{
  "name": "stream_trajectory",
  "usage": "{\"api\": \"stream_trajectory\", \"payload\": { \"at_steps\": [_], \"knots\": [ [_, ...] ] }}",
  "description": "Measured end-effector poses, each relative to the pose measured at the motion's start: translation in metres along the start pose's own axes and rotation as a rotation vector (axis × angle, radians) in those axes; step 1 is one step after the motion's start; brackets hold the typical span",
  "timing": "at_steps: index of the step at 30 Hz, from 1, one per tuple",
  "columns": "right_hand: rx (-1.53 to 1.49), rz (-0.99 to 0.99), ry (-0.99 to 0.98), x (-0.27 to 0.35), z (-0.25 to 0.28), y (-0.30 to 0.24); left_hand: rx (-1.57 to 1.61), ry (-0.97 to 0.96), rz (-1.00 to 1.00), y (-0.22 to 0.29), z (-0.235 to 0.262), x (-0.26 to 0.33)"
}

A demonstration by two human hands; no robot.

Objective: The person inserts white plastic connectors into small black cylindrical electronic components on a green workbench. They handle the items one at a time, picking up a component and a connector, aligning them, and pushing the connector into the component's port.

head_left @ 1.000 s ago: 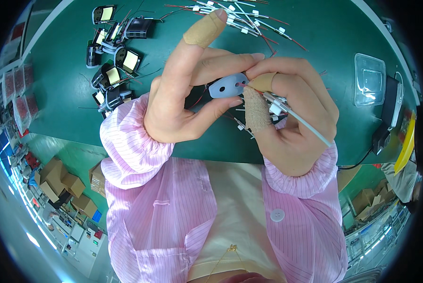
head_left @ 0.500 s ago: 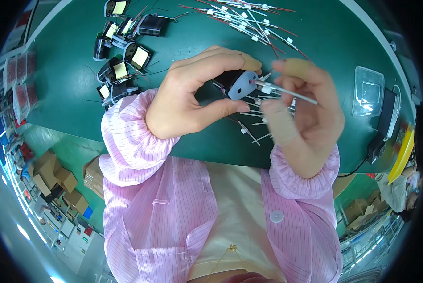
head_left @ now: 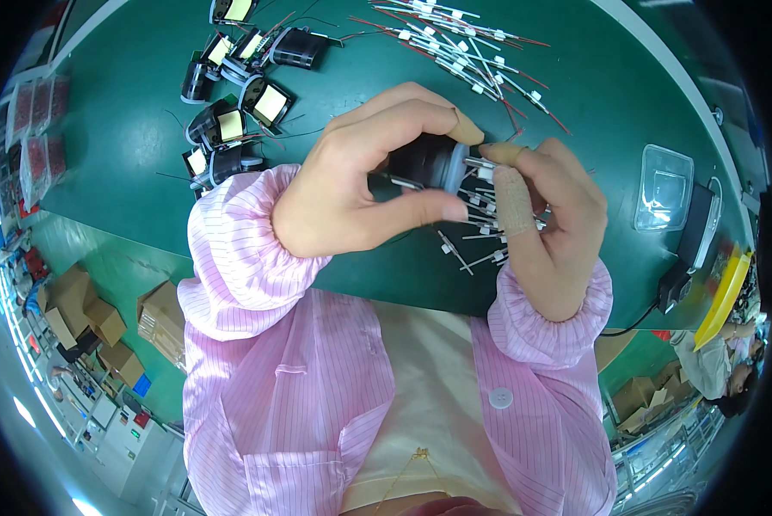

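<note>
My left hand is wrapped round a black housing with a grey end cap, which faces right. At that cap my right hand pinches a thin lead with a white tag; its fingertips wear tan tape. The lead's tip meets the cap, but how deep it sits is hidden. Beneath the hands lie several thin silver leads with white tags, partly covered by my right fingers. Similar black housings with yellowish pads and loose wires are grouped at the far left.
Several red-ended leads with white tags lie at the back of the green table. On the right are a clear plastic box, a black device and a yellow object. Bins of red pieces stand left; cardboard boxes are on the floor.
My right hand has moved left and closed at the grey cap, onto the lead that was sticking out of it. The housing has turned, so its cap shows more edge-on.
</note>
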State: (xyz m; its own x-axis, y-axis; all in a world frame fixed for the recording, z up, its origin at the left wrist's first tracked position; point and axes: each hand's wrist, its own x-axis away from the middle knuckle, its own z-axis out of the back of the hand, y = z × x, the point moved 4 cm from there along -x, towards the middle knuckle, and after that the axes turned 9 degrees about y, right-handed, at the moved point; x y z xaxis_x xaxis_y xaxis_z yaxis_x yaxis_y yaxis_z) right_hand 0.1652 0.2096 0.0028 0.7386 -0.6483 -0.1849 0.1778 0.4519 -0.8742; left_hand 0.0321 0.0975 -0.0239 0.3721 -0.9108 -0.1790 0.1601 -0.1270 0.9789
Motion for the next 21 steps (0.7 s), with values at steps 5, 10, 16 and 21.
{"api": "stream_trajectory", "payload": {
  "at_steps": [5, 10, 16, 21],
  "knots": [
    [0.019, 0.042, 0.004, 0.0, -0.002, -0.001, 0.124, -0.059, 0.047, -0.001, 0.001, -0.001],
    [-0.092, -0.05, 0.048, 0.002, -0.003, 0.007, 0.477, 0.078, 0.075, -0.007, -0.004, -0.001],
    [-0.179, -0.067, 0.058, 0.0, -0.003, 0.009, 0.389, 0.081, 0.258, -0.005, -0.002, 0.002],
    [-0.211, 0.019, 0.047, -0.001, -0.003, 0.006, 0.436, 0.018, 0.459, -0.001, 0.002, 0.004]
  ]
}}
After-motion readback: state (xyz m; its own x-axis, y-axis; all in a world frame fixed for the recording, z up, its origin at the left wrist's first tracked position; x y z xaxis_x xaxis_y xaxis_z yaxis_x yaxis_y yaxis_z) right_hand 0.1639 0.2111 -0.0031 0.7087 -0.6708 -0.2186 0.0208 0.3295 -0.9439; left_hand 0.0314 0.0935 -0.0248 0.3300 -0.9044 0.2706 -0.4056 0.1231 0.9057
